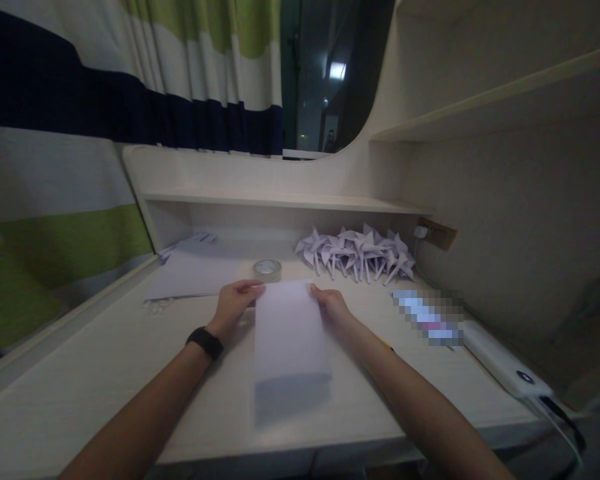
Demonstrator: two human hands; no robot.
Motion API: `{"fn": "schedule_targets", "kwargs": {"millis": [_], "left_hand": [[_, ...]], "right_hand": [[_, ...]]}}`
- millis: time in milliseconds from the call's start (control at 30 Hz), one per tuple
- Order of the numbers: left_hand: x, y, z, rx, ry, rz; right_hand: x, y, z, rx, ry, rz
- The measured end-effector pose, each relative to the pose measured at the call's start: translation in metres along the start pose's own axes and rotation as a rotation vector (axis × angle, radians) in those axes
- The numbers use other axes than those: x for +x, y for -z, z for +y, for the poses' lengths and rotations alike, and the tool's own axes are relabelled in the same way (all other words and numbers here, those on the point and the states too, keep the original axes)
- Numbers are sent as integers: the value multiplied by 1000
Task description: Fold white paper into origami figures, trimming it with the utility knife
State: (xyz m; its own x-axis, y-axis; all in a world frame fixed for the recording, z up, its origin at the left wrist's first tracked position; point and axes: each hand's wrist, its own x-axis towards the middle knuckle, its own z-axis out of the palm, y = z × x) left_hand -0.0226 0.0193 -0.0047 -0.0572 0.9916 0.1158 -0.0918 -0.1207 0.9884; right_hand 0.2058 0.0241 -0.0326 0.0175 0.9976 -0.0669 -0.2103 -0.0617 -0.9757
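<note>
A white sheet of paper (pixel 289 333) is held up between my hands over the desk, its near end bent and in shadow. My left hand (pixel 235 307), with a black band on the wrist, pinches the sheet's far left corner. At the far right corner, my right hand (pixel 330 305) grips the same sheet between thumb and fingers. Just beyond the paper lies a roll of clear tape (pixel 267 269). Partly hidden under my right forearm is a thin yellow object (pixel 383 342).
White paper pinwheels (pixel 360 253) are heaped at the back right. A stack of white paper (pixel 195 270) lies at the left, small pale bits (pixel 159 306) near it. On the right are a blurred-out device (pixel 427 317) and a white power strip (pixel 505 367) with cables. A shelf (pixel 280 199) overhangs the back.
</note>
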Motion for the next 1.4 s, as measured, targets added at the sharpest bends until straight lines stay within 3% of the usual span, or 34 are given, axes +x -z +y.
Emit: {"fn": "schedule_targets", "kwargs": {"millis": [533, 933, 1267, 1400], "left_hand": [[7, 4, 1, 16, -80, 94], [14, 9, -6, -105, -26, 100], [18, 12, -5, -178, 12, 54], [15, 11, -2, -114, 10, -7]], "right_hand": [[-6, -2, -4, -29, -24, -30], [-3, 4, -2, -48, -23, -59], [0, 8, -6, -45, 39, -40], [-1, 7, -9, -97, 77, -3]]}}
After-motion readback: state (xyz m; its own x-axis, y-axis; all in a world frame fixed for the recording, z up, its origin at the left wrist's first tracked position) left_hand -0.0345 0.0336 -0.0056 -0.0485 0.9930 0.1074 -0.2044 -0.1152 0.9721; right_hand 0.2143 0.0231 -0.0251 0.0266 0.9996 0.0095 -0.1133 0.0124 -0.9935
